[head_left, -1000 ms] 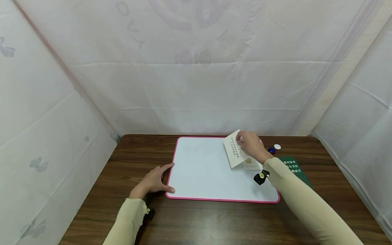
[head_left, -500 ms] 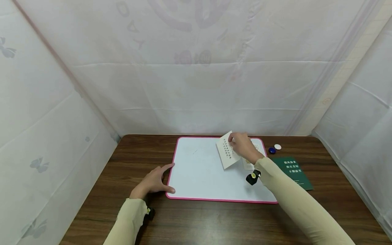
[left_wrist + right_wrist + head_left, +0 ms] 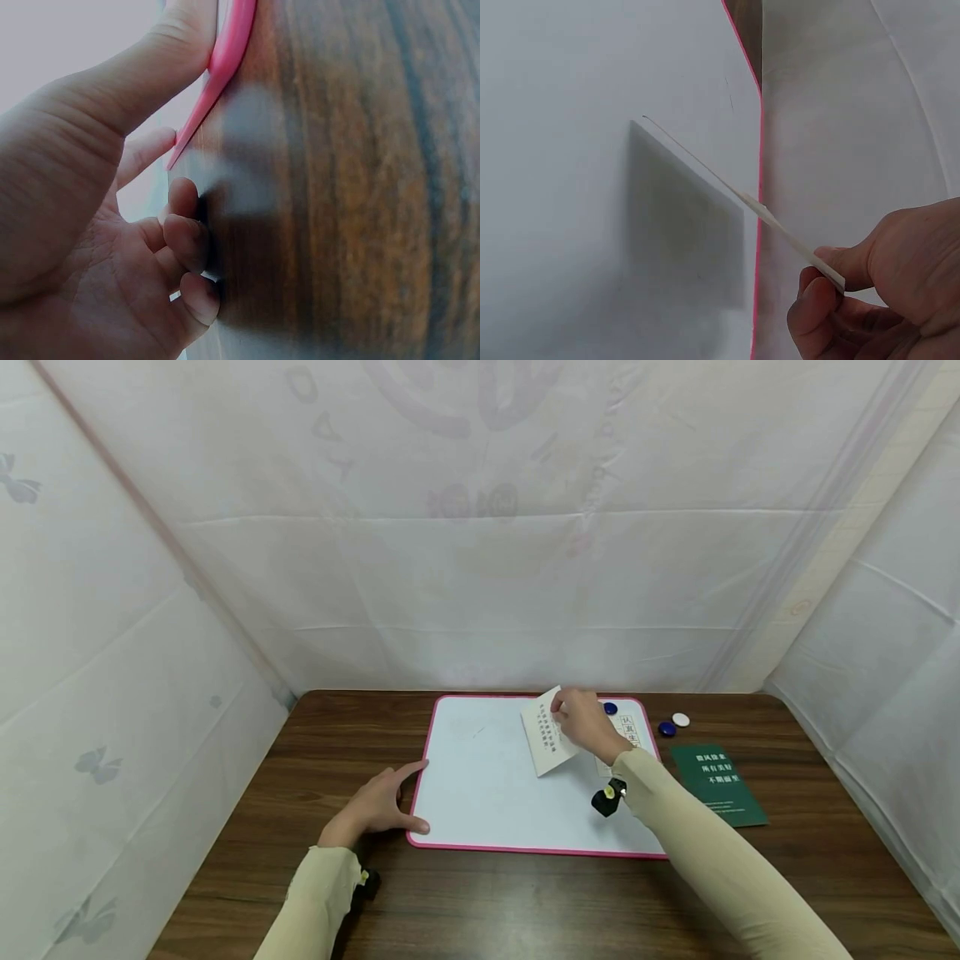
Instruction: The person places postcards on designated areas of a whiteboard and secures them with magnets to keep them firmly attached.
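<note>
My right hand (image 3: 585, 720) pinches a white printed card (image 3: 546, 733) near its upper right edge. The card is tilted above a pink-rimmed whiteboard (image 3: 480, 802); in the right wrist view the card (image 3: 727, 184) appears edge-on, its shadow falling on the board. A second card (image 3: 628, 731) with boxed characters lies on the board's right side, partly hidden by the right wrist. A dark blue round magnet (image 3: 611, 708) is at its top. My left hand (image 3: 375, 802), thumb and index finger spread, touches the board's left edge and lower corner; its other fingers (image 3: 187, 240) are loosely bent.
Right of the board, a blue round magnet (image 3: 667, 728) and a white one (image 3: 680, 720) lie on the brown wooden table (image 3: 480, 910). A green card (image 3: 720, 785) with white characters is below them. White cloth (image 3: 480, 593) hangs behind and at both sides.
My right hand has carried the white card leftward over the board. The second card, the blue magnet at its top and the green card have come more into view. My left hand stays put.
</note>
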Action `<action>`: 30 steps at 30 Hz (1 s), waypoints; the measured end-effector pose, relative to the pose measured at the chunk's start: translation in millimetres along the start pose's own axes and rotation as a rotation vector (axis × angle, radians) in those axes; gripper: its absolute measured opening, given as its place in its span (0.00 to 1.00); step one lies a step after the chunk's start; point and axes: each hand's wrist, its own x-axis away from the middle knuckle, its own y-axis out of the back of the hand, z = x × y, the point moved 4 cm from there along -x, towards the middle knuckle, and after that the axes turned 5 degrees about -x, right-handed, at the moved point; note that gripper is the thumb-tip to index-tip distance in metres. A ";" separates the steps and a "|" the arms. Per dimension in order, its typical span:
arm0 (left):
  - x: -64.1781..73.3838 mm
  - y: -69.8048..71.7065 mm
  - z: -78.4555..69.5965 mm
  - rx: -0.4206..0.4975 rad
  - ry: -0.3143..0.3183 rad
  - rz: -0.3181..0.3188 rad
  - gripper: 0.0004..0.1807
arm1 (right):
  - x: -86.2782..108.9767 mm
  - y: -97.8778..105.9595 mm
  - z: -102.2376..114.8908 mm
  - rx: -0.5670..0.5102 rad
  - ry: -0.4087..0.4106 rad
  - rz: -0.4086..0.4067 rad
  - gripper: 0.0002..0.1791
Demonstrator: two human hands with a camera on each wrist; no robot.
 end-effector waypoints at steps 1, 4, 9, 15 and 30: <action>-0.1 0.0 0.1 -0.002 -0.001 -0.001 0.59 | -0.2 -1.3 -0.5 -0.005 -0.004 -0.001 0.05; -0.4 -0.3 0.4 -0.002 -0.003 -0.002 0.59 | 0.2 -4.9 -2.9 0.002 -0.025 0.002 0.05; -0.9 -1.0 0.9 -0.003 -0.005 0.000 0.60 | 2.2 -8.0 -6.1 0.020 -0.028 0.008 0.06; -0.9 -0.5 1.3 -0.002 -0.006 0.004 0.59 | 4.8 -9.7 -7.4 0.044 -0.061 0.049 0.07; 2.6 1.0 5.1 0.005 0.009 0.007 0.60 | 16.0 -26.1 -5.3 0.115 -0.140 0.160 0.27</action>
